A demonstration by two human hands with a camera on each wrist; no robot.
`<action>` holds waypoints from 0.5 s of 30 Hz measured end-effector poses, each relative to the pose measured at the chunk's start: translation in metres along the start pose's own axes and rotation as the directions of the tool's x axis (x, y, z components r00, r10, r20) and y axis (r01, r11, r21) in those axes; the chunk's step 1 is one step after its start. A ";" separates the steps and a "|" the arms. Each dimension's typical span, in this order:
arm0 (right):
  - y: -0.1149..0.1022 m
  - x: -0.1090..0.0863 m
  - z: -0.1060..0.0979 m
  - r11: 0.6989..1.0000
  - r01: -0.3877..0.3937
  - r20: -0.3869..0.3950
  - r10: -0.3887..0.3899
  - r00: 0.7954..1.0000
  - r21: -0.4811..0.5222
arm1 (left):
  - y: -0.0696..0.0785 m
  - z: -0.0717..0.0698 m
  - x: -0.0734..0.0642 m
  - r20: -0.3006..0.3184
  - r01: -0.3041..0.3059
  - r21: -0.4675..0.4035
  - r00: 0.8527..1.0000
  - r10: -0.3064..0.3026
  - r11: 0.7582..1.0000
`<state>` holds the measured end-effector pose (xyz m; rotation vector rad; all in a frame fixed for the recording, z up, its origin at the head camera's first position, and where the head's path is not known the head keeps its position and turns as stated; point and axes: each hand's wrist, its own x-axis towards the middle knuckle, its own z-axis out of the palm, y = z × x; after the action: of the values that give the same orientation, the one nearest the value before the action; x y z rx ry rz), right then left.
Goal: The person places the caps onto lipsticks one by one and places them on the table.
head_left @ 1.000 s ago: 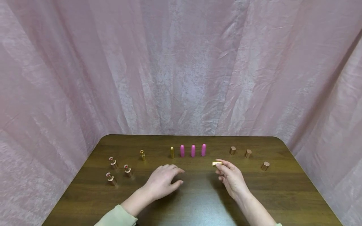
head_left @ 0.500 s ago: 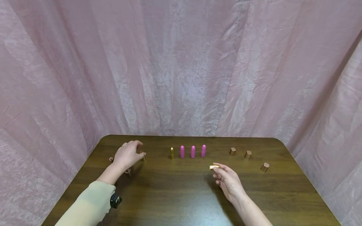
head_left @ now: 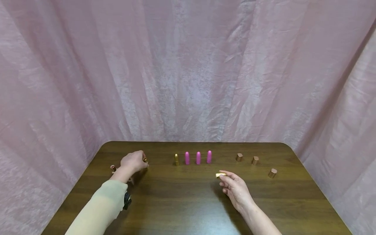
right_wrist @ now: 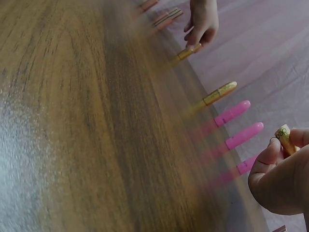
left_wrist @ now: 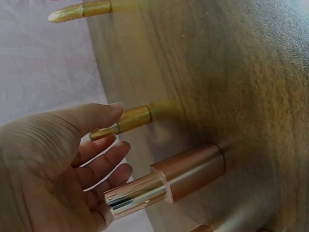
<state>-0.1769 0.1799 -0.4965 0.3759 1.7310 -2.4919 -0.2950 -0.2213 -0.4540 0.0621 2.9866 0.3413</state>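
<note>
At the table's left side my left hand (head_left: pixel 133 162) pinches an uncapped gold lipstick tube (left_wrist: pixel 135 118) between thumb and fingers; the tube stands upright. Close beside that hand, in the left wrist view, is a rose-gold lipstick tube (left_wrist: pixel 193 171) without its cap. My right hand (head_left: pixel 236 191) holds a small gold cap (head_left: pixel 219 175) on its side above the table, between thumb and fingertips. Lettering shows on the cap's end in the right wrist view. My left forearm covers most of the other rose-gold tubes in the head view.
A slim gold bullet-shaped tube (head_left: pixel 176 160) stands upright near the back edge. To its right is a row of pink bullet-shaped tubes (head_left: pixel 198 158). Rose-gold caps (head_left: pixel 255 160) stand at the right. A pink curtain (head_left: pixel 188 71) hangs behind the wooden table (head_left: pixel 182 202).
My left hand has moved from the table's middle to the left and back, and now pinches the gold lipstick tube. My right hand has shifted slightly left and nearer with the gold cap.
</note>
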 end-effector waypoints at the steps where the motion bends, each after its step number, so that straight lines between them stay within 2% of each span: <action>1: 0.000 0.000 0.000 1.000 0.000 0.002 0.000 1.000 -0.002 | 0.000 0.001 0.000 0.003 0.004 0.001 1.000 -0.004 1.000; 5: 0.002 0.001 -0.001 1.000 0.002 0.004 -0.001 1.000 -0.013 | -0.001 0.003 0.000 0.010 0.010 0.007 1.000 -0.010 1.000; 9: 0.002 0.001 -0.002 1.000 0.009 -0.002 -0.009 1.000 -0.016 | 0.003 0.000 -0.001 -0.017 -0.010 0.007 1.000 0.010 1.000; 12: 0.001 0.001 -0.005 1.000 0.014 -0.005 -0.014 1.000 -0.021 | 0.011 -0.006 -0.004 -0.060 -0.046 0.008 0.997 0.047 0.999; 15: 0.000 0.002 -0.006 1.000 0.015 -0.008 -0.015 1.000 -0.022 | 0.026 -0.016 -0.014 -0.122 -0.120 0.009 0.985 0.120 0.993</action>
<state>-0.1779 0.1859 -0.4985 0.3734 1.7699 -2.4827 -0.2825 -0.2002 -0.4313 0.2302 3.1122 0.3690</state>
